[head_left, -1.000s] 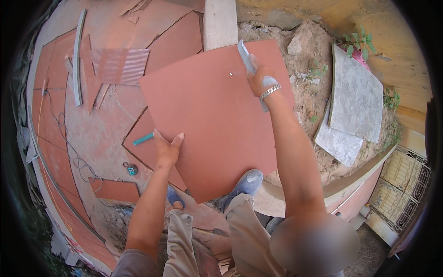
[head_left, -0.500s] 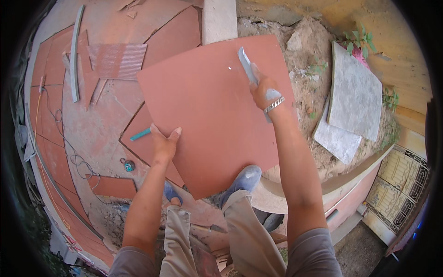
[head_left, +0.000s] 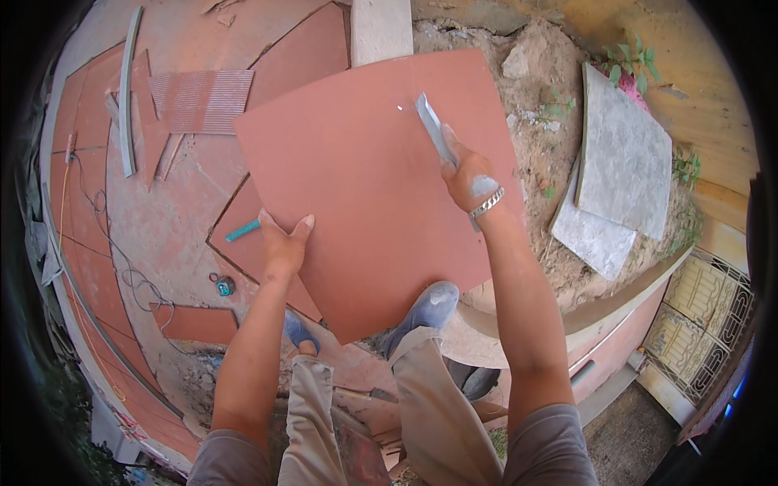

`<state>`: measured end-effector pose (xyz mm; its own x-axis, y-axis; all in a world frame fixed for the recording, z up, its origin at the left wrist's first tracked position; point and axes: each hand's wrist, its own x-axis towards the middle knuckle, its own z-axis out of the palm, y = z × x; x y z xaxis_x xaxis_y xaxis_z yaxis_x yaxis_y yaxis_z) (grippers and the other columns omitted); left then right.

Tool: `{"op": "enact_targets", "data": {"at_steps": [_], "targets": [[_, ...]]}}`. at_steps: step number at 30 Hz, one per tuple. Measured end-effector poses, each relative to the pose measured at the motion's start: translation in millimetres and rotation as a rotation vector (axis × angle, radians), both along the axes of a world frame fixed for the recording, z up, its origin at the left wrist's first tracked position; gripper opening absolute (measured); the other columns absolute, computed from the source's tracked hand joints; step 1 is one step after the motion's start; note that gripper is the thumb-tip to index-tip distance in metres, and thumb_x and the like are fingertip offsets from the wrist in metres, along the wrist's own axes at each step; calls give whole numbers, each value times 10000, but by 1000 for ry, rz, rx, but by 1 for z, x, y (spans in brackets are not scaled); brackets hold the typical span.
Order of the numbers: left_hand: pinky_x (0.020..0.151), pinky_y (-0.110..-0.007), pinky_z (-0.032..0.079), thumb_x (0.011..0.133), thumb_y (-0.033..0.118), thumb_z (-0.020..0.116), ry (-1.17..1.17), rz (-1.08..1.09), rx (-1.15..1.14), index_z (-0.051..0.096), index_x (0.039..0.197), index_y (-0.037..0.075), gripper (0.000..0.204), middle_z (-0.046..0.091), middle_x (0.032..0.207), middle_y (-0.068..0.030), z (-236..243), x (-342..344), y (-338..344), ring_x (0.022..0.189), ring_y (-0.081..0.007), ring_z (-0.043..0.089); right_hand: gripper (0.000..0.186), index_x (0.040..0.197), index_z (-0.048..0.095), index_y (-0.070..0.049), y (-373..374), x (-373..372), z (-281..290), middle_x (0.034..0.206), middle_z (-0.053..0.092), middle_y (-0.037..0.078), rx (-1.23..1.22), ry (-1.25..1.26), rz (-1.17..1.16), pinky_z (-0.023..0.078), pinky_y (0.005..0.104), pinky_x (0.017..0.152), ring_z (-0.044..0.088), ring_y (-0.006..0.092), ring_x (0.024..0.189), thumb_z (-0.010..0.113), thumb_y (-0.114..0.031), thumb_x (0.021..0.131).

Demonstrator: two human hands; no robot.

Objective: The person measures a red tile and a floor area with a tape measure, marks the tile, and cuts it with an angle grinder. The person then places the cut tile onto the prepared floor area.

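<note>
A large reddish square tile (head_left: 365, 186) is tilted in front of my legs, its lower corner by my shoes. My left hand (head_left: 284, 249) grips its left edge, thumb on the face and the other fingers partly hidden. A teal stick-like tool (head_left: 243, 231) pokes out beside those fingers; whether they hold it is unclear. My right hand (head_left: 472, 176), with a chain bracelet at the wrist, is closed around a narrow grey metal strip (head_left: 434, 125) over the tile's right part. One end of the strip points away from me; the other shows below my wrist.
A teal tape measure (head_left: 224, 284) lies on the floor at left, near a loose cable (head_left: 142, 279). Beyond are a ribbed panel (head_left: 203, 101), a long metal bar (head_left: 129, 97) and cut tile pieces. Grey slabs (head_left: 624, 154) lie on the dirt at right.
My right hand and the metal strip have slid slightly toward me and to the right across the tile. My left hand keeps its grip. The whole view has shifted a little.
</note>
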<state>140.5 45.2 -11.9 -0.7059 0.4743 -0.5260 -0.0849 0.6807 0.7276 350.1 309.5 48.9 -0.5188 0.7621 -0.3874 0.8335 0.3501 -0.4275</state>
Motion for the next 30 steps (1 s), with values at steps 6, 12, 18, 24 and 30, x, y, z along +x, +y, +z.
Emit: {"op": "enact_targets", "data": {"at_steps": [6,12,18,24,30], "targets": [[1150,-415,401,886,162,802,-9,1,-2,243,1509,-119,883,492,1457,-286,7,1,3,1365,-362,506,624,1582,381,-152,-7,9,3,1006,713,247,11,-8,44,540,495,863,682,433,944,567,-186,988],[1144,-412,408,887,177,805,0,-1,5,234,1509,-125,896,492,1456,-283,5,0,2,1356,-355,514,617,1577,396,-179,-13,17,2,961,717,240,6,-41,54,550,492,834,696,417,900,570,-193,986],[1141,-410,412,887,187,807,-11,7,24,237,1504,-132,899,492,1453,-282,2,1,0,1355,-351,516,622,1572,410,-184,-19,31,1,899,712,238,48,-14,81,558,487,805,698,412,857,583,-191,975],[1125,-409,427,886,176,803,-30,-24,39,253,1496,-125,874,500,1444,-277,1,-2,-1,1340,-351,527,635,1546,459,-163,-25,34,6,1061,702,295,-28,-1,35,556,479,838,693,454,925,605,-126,928],[1117,-404,432,886,165,801,-3,-17,39,302,1466,-108,813,519,1424,-271,0,0,0,1321,-345,542,639,1552,449,-174,-32,42,13,1005,707,282,-47,-41,46,555,487,793,694,447,876,598,-128,932]]}}
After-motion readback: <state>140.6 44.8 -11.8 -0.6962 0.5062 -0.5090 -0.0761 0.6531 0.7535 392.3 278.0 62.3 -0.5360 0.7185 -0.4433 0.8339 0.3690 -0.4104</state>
